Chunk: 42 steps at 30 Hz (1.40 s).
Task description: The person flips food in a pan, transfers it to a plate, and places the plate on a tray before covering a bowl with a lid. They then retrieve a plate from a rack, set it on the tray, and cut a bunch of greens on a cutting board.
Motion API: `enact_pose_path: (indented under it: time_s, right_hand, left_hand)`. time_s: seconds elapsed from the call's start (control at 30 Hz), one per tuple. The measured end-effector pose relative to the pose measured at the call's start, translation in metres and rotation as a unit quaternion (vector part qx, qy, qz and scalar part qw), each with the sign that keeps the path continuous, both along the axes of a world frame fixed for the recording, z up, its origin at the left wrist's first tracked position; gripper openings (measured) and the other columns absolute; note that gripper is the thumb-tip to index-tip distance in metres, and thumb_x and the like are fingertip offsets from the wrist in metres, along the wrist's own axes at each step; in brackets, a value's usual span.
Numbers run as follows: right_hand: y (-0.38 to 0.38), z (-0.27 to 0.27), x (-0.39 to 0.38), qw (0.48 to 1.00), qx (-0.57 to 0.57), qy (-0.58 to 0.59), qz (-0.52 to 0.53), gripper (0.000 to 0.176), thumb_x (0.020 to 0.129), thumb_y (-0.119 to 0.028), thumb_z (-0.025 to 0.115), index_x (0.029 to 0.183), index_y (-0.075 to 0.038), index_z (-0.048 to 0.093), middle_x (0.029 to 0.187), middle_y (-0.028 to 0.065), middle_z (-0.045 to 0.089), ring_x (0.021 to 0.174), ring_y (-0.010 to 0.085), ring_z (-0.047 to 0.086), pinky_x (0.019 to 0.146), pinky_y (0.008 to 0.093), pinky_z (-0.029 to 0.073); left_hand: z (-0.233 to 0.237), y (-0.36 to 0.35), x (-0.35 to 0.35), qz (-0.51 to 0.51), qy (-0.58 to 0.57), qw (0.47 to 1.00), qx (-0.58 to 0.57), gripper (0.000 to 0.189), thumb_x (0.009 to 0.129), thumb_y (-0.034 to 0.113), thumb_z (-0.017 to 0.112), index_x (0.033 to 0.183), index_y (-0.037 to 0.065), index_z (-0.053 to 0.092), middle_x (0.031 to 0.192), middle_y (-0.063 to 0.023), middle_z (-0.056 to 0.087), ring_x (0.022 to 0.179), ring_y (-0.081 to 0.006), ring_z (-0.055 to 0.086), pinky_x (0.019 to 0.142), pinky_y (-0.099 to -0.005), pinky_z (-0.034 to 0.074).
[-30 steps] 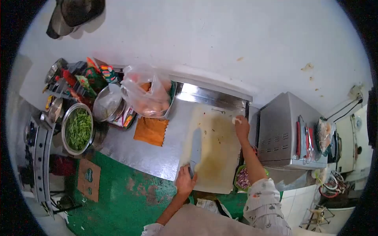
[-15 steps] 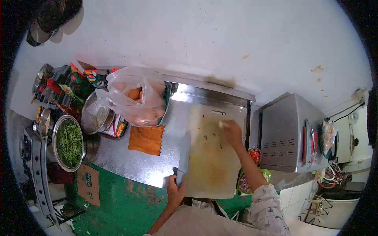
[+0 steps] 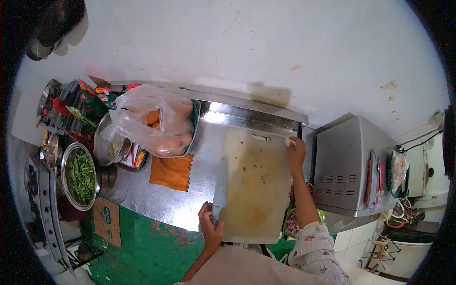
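My left hand [image 3: 210, 225] is closed around the handle of a wide-bladed knife [image 3: 220, 192]. The blade lies along the left edge of a pale, stained cutting board [image 3: 251, 204], pointing away from me. At the board's far right corner, my right hand [image 3: 297, 151] pinches a small whitish piece [image 3: 289, 141], too small to name. A few dark and red bits are scattered on the board. Under my right forearm, a green-rimmed container of chopped purplish pieces [image 3: 292, 224] is partly covered.
On the steel counter [image 3: 142, 187] an orange cloth [image 3: 172, 172] lies below a plastic bag of eggs [image 3: 156, 118]. Steel bowls stand left, one with cut greens [image 3: 80, 178]. A silver appliance [image 3: 337, 166] stands right. Behind runs a wall [image 3: 190, 42].
My right hand has moved right, from over the board to its far right corner, with the whitish piece. My left hand stays on the knife. The camera view has shifted slightly.
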State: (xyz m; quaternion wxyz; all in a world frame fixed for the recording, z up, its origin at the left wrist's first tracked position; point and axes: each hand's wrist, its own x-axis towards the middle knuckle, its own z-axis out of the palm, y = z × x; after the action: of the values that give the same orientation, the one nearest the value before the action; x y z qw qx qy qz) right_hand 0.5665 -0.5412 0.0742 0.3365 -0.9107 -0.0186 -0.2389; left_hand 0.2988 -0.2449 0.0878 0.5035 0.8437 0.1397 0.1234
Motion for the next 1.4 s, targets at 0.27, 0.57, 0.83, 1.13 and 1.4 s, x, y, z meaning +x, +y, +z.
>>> enact_pose_path:
  time_s: [0.27, 0.57, 0.83, 1.13, 1.4]
  right_hand:
    - [-0.003, -0.001, 0.016, 0.978, 0.03, 0.148, -0.141, 0.014, 0.089, -0.006, 0.051, 0.099, -0.004, 0.059, 0.098, 0.0195, 0.059, 0.097, 0.034, 0.058, 0.082, 0.0411, 0.044]
    - [-0.01, -0.027, 0.03, 0.973, 0.115, 0.149, -0.135, 0.013, 0.088, -0.009, 0.053, 0.096, -0.001, 0.06, 0.096, 0.0169, 0.06, 0.09, 0.0295, 0.06, 0.08, 0.0355, 0.045]
    - [0.001, -0.028, 0.032, 0.975, 0.105, 0.157, -0.12, 0.016, 0.088, -0.014, 0.052, 0.091, 0.0, 0.06, 0.089, 0.016, 0.061, 0.086, 0.0307, 0.059, 0.078, 0.038, 0.044]
    - [-0.004, -0.023, 0.039, 0.99, -0.056, 0.128, -0.025, 0.018, 0.088, -0.013, 0.05, 0.085, 0.002, 0.058, 0.088, 0.0185, 0.062, 0.081, 0.0336, 0.058, 0.075, 0.0395, 0.045]
    - [-0.029, -0.062, 0.047, 0.928, 0.32, 0.189, -0.004, 0.016, 0.088, -0.014, 0.05, 0.085, -0.002, 0.061, 0.082, 0.0063, 0.06, 0.076, 0.0178, 0.056, 0.071, 0.0307, 0.044]
  left_hand:
    - [0.019, 0.008, 0.044, -0.023, 0.111, 0.958, -0.263, 0.024, 0.078, 0.001, 0.054, 0.099, 0.001, 0.045, 0.095, -0.0072, 0.051, 0.09, -0.0153, 0.048, 0.082, -0.0289, 0.04]
    - [0.007, 0.036, 0.053, 0.043, 0.136, 0.846, -0.513, 0.024, 0.075, 0.009, 0.053, 0.099, 0.004, 0.046, 0.105, -0.0105, 0.06, 0.092, -0.0171, 0.055, 0.084, -0.0277, 0.041]
    - [0.008, 0.031, 0.068, 0.057, 0.168, 0.86, -0.478, 0.03, 0.072, 0.011, 0.053, 0.102, 0.006, 0.053, 0.095, -0.0034, 0.056, 0.086, -0.0144, 0.051, 0.083, -0.0269, 0.038]
    - [-0.001, 0.052, 0.077, 0.015, 0.197, 0.809, -0.553, 0.042, 0.071, 0.016, 0.055, 0.111, 0.003, 0.054, 0.095, -0.0031, 0.059, 0.078, -0.0107, 0.052, 0.067, -0.0205, 0.043]
    - [-0.004, 0.051, 0.072, 0.029, 0.188, 0.774, -0.604, 0.034, 0.071, 0.017, 0.055, 0.102, 0.006, 0.058, 0.1, -0.004, 0.06, 0.087, -0.0161, 0.054, 0.08, -0.0284, 0.043]
